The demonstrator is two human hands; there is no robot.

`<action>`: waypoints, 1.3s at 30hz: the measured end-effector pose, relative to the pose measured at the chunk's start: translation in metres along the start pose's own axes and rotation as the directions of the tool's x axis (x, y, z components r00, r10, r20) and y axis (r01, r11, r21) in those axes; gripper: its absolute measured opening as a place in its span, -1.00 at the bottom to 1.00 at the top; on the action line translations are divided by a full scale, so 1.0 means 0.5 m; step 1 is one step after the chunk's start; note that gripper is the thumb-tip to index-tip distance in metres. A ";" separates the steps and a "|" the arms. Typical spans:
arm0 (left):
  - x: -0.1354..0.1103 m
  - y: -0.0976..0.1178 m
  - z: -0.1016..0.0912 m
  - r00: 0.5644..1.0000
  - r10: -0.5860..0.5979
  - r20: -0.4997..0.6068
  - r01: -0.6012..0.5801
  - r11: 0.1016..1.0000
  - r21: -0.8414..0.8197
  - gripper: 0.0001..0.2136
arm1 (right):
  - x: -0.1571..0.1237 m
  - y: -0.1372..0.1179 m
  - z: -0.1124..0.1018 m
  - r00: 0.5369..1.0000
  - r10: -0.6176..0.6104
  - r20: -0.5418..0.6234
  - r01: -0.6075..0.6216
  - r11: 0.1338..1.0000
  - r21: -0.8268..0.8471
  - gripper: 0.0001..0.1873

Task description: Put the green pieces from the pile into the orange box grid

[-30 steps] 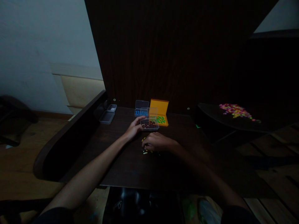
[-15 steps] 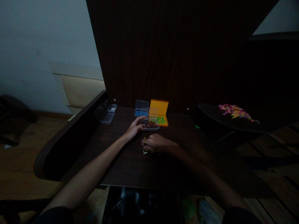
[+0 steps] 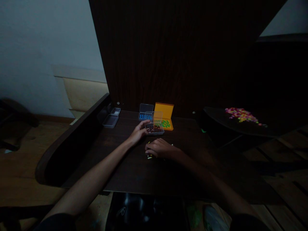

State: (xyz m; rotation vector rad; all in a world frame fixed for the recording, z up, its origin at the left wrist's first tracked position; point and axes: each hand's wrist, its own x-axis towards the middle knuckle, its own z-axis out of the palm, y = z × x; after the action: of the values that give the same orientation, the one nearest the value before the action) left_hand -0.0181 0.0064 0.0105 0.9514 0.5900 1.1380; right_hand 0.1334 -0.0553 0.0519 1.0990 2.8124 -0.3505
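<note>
My left hand [image 3: 139, 132] grips the left side of a clear plastic box [image 3: 160, 131] with its lid raised. Small dark reddish-brown pieces [image 3: 154, 128] lie inside it. Just in front, my right hand [image 3: 157, 148] is closed low over the table, its fingertips bent down among small pale and yellow pieces [image 3: 149, 157]. Whatever those fingertips pinch is hidden. Behind the clear box stands an open orange box [image 3: 166, 110] with green pieces [image 3: 166, 124] in it. Left of that is another open clear box [image 3: 146, 107] holding blue pieces [image 3: 146, 116].
An open clear box [image 3: 110, 121] sits at the table's left, by the raised dark side panel [image 3: 72, 141]. A heap of pink and yellow pieces [image 3: 243, 115] lies on a dark surface at right. The tall dark back panel [image 3: 154, 57] rises behind the boxes.
My right hand has shifted very slightly left over the pale and yellow pieces, its fingers still bent down. My left hand and the boxes stay in place.
</note>
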 end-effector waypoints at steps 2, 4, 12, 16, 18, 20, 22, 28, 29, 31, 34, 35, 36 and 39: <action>0.000 -0.001 0.000 1.000 -0.002 0.002 0.002 1.000 0.007 -0.49 | 0.000 -0.002 0.001 1.000 0.005 -0.007 -0.005 1.000 0.007 -0.77; 0.001 -0.001 -0.001 1.000 -0.005 0.006 0.005 1.000 0.014 -0.49 | 0.001 -0.001 0.003 1.000 0.008 -0.017 -0.008 1.000 0.016 -0.77; -0.003 0.005 0.003 1.000 0.002 -0.006 -0.002 1.000 0.015 -0.51 | -0.011 0.012 -0.004 0.998 -0.003 -0.058 0.008 0.996 0.085 -0.77; -0.004 0.009 0.007 1.000 -0.010 -0.013 0.010 1.000 0.010 -0.51 | -0.017 0.010 -0.014 0.999 -0.005 -0.038 0.008 0.997 0.081 -0.80; -0.004 0.009 0.007 1.000 -0.014 -0.015 0.014 1.000 0.010 -0.51 | -0.017 0.008 -0.012 0.999 0.001 -0.032 0.001 0.997 0.083 -0.81; -0.003 0.007 0.005 1.000 -0.009 -0.011 0.009 1.000 0.011 -0.50 | -0.015 0.007 -0.008 0.999 0.010 -0.038 -0.007 0.997 0.082 -0.80; -0.002 0.004 0.003 1.000 0.001 -0.002 -0.001 1.000 0.011 -0.50 | -0.013 0.006 -0.004 0.999 0.016 -0.046 -0.012 0.997 0.078 -0.79; -0.002 0.004 0.003 1.000 0.001 -0.006 0.000 1.000 0.021 -0.50 | -0.008 0.003 -0.006 0.999 0.008 -0.054 -0.003 0.995 0.096 -0.81; -0.002 0.004 0.003 1.000 0.001 -0.007 -0.001 1.000 0.026 -0.50 | -0.008 0.003 -0.007 0.998 0.005 -0.061 0.002 0.995 0.104 -0.82; -0.002 0.004 0.004 1.000 0.004 -0.004 -0.004 1.000 0.029 -0.50 | -0.008 0.003 -0.007 0.997 -0.008 -0.073 0.016 0.993 0.115 -0.80; -0.003 0.005 0.004 1.000 0.005 -0.002 -0.005 1.000 0.027 -0.49 | -0.006 0.002 -0.005 0.996 -0.023 -0.085 0.032 0.994 0.108 -0.80; -0.004 0.006 0.004 1.000 0.002 -0.006 -0.002 1.000 0.029 -0.49 | -0.005 0.001 -0.004 0.996 -0.023 -0.088 0.032 0.994 0.102 -0.80; -0.004 0.007 0.005 1.000 -0.002 -0.010 0.002 1.000 0.030 -0.49 | -0.004 0.000 -0.003 0.996 -0.022 -0.088 0.030 0.995 0.096 -0.81; -0.007 0.012 0.008 1.000 0.000 -0.017 0.000 0.999 0.037 -0.49 | 0.000 -0.003 0.000 0.997 -0.009 -0.081 0.015 0.996 0.083 -0.81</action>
State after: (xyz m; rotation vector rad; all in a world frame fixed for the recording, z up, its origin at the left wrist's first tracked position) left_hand -0.0190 0.0026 0.0172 0.9742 0.6261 1.1392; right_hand 0.1326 -0.0562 0.0523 1.1380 2.9004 -0.4383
